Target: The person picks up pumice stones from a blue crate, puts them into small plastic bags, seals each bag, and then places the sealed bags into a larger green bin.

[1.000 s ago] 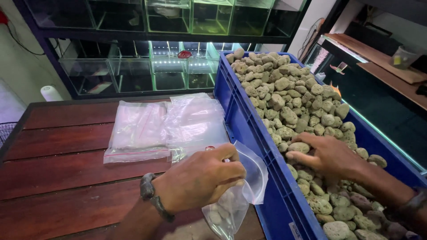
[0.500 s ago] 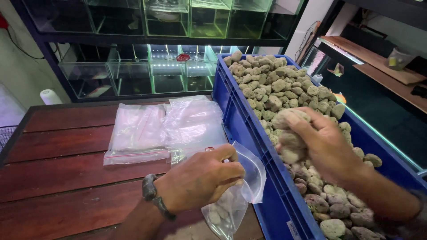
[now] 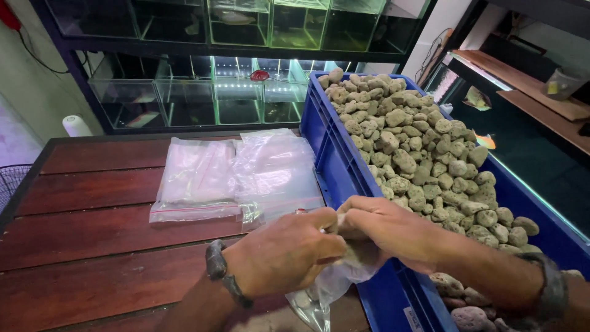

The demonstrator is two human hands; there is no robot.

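A stack of flat clear plastic bags, each with a thin red zip strip along its lower edge, is laid on the dark red wooden table at the centre left of the frame. A white label is seen on the side of the blue plastic crate at the bottom centre right. The crate, at the right, is heaped with rough grey-beige stones. A clear plastic bag, crumpled and with a few stones in it, is held at the bottom centre, against the crate's near corner. Its mouth is pinched by the closed fingers of the left hand. The right hand is cupped shut over the bag's mouth, touching the left; what it encloses cannot be told
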